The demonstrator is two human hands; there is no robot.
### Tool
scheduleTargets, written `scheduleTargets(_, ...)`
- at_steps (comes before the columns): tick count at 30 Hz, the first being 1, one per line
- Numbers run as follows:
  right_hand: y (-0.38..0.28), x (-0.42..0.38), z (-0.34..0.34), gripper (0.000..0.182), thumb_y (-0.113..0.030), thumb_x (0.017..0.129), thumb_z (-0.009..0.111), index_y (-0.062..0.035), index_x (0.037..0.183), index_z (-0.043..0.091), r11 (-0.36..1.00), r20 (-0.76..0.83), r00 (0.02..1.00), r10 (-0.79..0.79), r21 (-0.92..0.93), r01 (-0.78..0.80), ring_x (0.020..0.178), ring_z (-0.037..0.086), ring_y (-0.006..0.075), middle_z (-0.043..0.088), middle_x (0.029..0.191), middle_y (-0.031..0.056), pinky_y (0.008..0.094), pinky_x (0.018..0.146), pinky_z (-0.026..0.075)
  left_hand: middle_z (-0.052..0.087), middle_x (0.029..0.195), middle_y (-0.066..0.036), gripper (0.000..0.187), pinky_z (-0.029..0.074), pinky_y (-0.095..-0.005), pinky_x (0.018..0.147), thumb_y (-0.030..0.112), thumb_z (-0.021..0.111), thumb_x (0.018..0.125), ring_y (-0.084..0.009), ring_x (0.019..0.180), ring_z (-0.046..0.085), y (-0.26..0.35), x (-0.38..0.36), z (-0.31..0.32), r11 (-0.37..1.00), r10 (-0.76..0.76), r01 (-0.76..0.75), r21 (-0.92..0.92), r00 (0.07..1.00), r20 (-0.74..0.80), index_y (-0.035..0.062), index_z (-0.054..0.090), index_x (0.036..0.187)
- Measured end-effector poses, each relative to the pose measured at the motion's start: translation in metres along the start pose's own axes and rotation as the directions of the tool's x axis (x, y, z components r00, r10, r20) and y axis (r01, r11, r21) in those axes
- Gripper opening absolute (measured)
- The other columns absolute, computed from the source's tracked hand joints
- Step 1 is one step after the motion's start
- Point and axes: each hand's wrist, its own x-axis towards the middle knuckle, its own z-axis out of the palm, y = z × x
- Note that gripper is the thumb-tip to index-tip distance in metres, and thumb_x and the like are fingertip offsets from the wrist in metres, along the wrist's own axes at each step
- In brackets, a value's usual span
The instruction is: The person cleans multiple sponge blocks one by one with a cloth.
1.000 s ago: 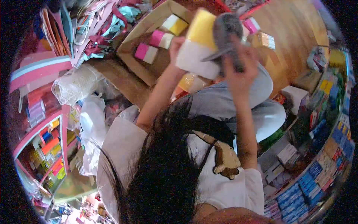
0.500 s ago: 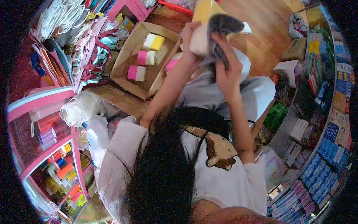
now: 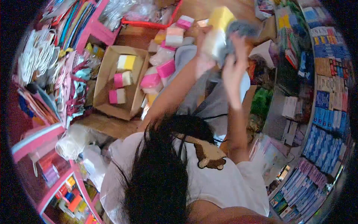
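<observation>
My left hand (image 3: 205, 56) grips a yellow-and-white block (image 3: 222, 20) from its left side, held up above my lap. Against the block's right side, my right hand (image 3: 234, 65) has its fingers closed on a dark grey cloth (image 3: 242, 29). Motion blurs both hands, and the block's exact kind cannot be made out. To the left stands an open cardboard box (image 3: 104, 80), with one yellow-and-white block (image 3: 126, 62) and two pink-and-white blocks (image 3: 118, 96) inside. More pink-and-white blocks (image 3: 165, 68) lie in a pile between the box and my legs.
A red tray (image 3: 149, 26) of clear plastic bags sits at the far side. Pink shelves (image 3: 39, 136) with thread spools and hanging cords line the left. Along the right runs a shelf of stacked small boxes (image 3: 322, 108). A white bundle (image 3: 71, 143) is near my left elbow.
The view has shifted, so the pile beside the box and the red tray show more. Both hands still hold the block and cloth together; the cloth has moved against the block.
</observation>
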Motion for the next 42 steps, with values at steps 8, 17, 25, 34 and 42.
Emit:
scheduleTargets(8,0.027,0.029,-0.008,0.035,-0.010,0.076,0.047,-0.0094,0.110,0.054,0.956,0.198,0.976,-0.096,-0.253,0.145,0.110,0.043,0.0321,0.051,0.114,0.0107,0.0383,0.096,0.028,0.058,0.082,-0.004,0.041,0.046,-0.0309,0.070,0.044,0.038,0.081,-0.0170,0.075,0.058,-0.032,-0.045,0.016,0.977,-0.064,0.090,0.192,0.989,-0.135,0.0095,0.052,0.097)
scheduleTargets(17,0.031,-0.021,0.027,0.036,-0.003,0.077,0.039,-0.0039,0.111,0.051,0.987,0.021,0.989,0.149,0.050,-0.150,0.117,0.038,0.0301,0.049,0.117,0.0159,0.0394,0.099,0.025,0.059,0.091,-0.009,0.049,0.047,-0.0343,0.075,0.044,0.039,0.076,-0.0223,0.080,0.059,0.007,-0.033,0.008,0.994,0.108,-0.108,-0.018,0.993,0.046,0.0043,0.051,0.102)
scheduleTargets(25,0.026,0.035,0.017,0.031,-0.012,0.084,0.041,-0.0059,0.113,0.051,0.986,0.087,0.985,0.151,0.050,-0.156,0.112,0.044,0.0275,0.052,0.114,0.0146,0.0351,0.094,0.032,0.055,0.102,-0.007,0.055,0.043,-0.0281,0.080,0.048,0.031,0.087,-0.0148,0.089,0.055,-0.013,-0.036,-0.018,0.846,-0.023,0.002,0.534,0.999,0.033,0.0045,0.041,0.119)
scheduleTargets(34,-0.006,-0.038,0.021,0.043,-0.016,0.086,0.042,0.0008,0.125,0.036,0.964,0.105,0.984,0.145,0.209,-0.164,0.124,0.028,0.0264,0.033,0.131,0.0190,0.0351,0.101,0.019,0.052,0.105,-0.009,0.063,0.040,-0.0321,0.082,0.055,0.019,0.087,-0.0176,0.093,0.050,-0.005,-0.018,-0.030,0.699,0.211,-0.307,0.646,0.952,0.223,0.0053,0.041,0.118)
scheduleTargets(42,0.011,0.037,-0.007,0.045,-0.021,0.085,0.051,0.0010,0.122,0.038,0.959,0.005,0.962,0.272,0.078,-0.272,0.102,0.050,0.0222,0.052,0.110,0.0175,0.0301,0.087,0.038,0.032,0.115,-0.023,0.046,0.030,-0.0379,0.093,0.021,0.051,0.083,-0.0335,0.106,0.039,-0.015,-0.049,0.018,-0.022,0.414,-0.432,0.902,0.817,0.401,0.0123,0.039,0.126)
